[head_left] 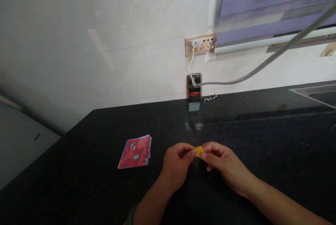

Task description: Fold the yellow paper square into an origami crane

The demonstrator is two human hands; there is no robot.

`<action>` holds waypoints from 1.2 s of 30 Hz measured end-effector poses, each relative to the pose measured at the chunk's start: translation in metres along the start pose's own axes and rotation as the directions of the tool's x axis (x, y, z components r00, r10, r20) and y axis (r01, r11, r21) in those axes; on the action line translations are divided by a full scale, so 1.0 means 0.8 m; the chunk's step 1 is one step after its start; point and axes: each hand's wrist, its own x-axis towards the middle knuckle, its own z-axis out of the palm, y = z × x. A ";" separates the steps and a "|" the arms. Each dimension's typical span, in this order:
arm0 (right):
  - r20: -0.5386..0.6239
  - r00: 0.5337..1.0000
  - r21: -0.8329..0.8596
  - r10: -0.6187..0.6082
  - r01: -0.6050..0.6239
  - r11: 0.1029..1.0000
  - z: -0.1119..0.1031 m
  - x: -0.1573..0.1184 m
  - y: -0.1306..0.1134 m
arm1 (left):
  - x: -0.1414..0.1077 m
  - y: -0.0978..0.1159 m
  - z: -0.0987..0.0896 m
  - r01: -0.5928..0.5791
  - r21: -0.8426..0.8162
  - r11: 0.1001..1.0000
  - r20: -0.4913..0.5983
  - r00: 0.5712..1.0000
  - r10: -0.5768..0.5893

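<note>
A small yellow piece, which looks like folded paper [199, 151], is pinched between both hands above the dark countertop. My left hand [177, 163] grips its left side between thumb and forefinger. On its right side, the thumb and fingers of my right hand [226, 164] are closed on the same piece. Fingertips cover much of it, so its full shape is hidden. To the left of my hands lies a small stack of printed paper sheets [135, 153], the top one reddish with coloured patterns.
Against the pale wall stands a small dark box, blurred out [194, 87], with a patterned strap [210, 98] beside it. A white cable runs up to the wall socket [200, 44]. A grey hose [262, 65] crosses at upper right. The black countertop [86, 183] ends at the left.
</note>
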 end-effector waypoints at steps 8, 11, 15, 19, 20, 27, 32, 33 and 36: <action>0.030 0.989 -0.261 -0.144 0.147 0.954 -0.005 0.000 -0.004 | -0.004 0.000 -0.002 -0.025 0.058 0.998 0.038 0.999 0.023; 0.004 0.991 -0.185 -0.131 0.130 0.974 -0.006 0.002 -0.003 | -0.004 -0.003 0.001 0.025 -0.101 0.995 0.007 1.000 -0.024; -0.056 0.988 -0.099 -0.146 0.140 0.985 -0.008 0.003 -0.001 | -0.003 -0.001 0.004 0.146 -0.289 0.946 0.063 0.989 -0.133; -0.025 0.987 -0.060 -0.157 0.156 0.986 -0.009 0.002 0.000 | -0.003 0.003 0.003 0.165 -0.297 0.941 0.056 0.986 -0.155; -0.009 0.985 -0.060 -0.174 0.173 0.983 -0.010 0.002 0.000 | -0.002 0.004 0.003 0.163 -0.306 0.938 0.053 0.987 -0.154; 0.001 0.983 -0.129 -0.186 0.184 0.974 -0.012 0.004 -0.004 | -0.002 0.005 0.005 0.181 -0.364 0.914 0.061 0.984 -0.170; 0.004 0.990 -0.164 -0.144 0.143 0.976 -0.010 0.005 -0.006 | -0.003 0.004 0.005 0.185 -0.311 0.932 0.053 0.983 -0.177; 0.010 0.990 -0.167 -0.141 0.141 0.976 -0.010 0.005 -0.006 | -0.003 0.004 0.006 0.189 -0.308 0.932 0.055 0.982 -0.181; 0.018 0.990 -0.153 -0.139 0.140 0.978 -0.011 0.004 -0.003 | -0.004 0.005 0.006 0.205 -0.321 0.925 0.061 0.979 -0.196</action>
